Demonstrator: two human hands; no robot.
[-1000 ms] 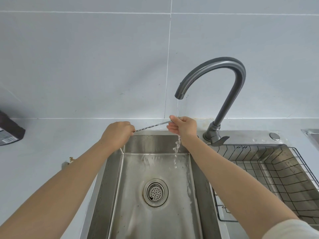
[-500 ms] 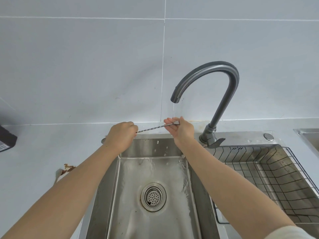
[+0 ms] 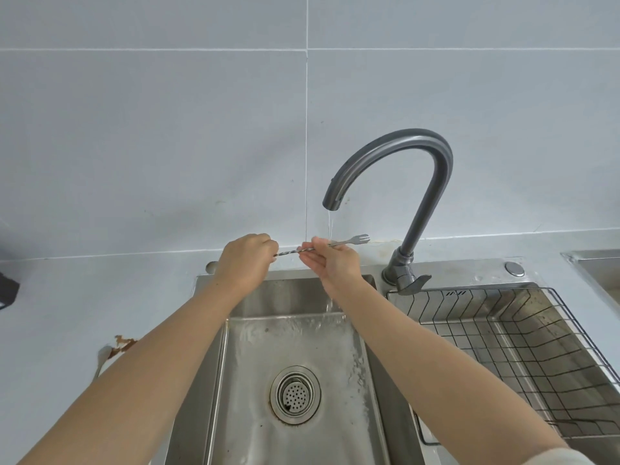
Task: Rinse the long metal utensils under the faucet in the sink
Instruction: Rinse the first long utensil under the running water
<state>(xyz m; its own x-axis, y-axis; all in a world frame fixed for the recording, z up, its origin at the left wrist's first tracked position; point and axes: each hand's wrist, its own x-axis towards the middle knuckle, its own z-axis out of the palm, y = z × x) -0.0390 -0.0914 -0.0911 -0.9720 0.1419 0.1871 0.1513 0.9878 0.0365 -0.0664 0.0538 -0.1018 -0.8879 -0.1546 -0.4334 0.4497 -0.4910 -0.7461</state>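
A grey countertop [image 3: 67, 297] bears a steel sink [image 3: 288, 297] and dark object [image 3: 6, 290].

Single head view — wide-angle, facing forward-down, close over sink [image 3: 255, 414], wall [image 3: 167, 146] behind.

The faucet [image 3: 402, 139] is dark grey, the sink [image 3: 292, 340] brushed silver. The utensil [image 3: 362, 238] is silver with a twisted stem. The rack [image 3: 536, 347] is a black wire grid. The pale grey worktop [image 3: 67, 313] bears a brown stain [image 3: 122, 342].
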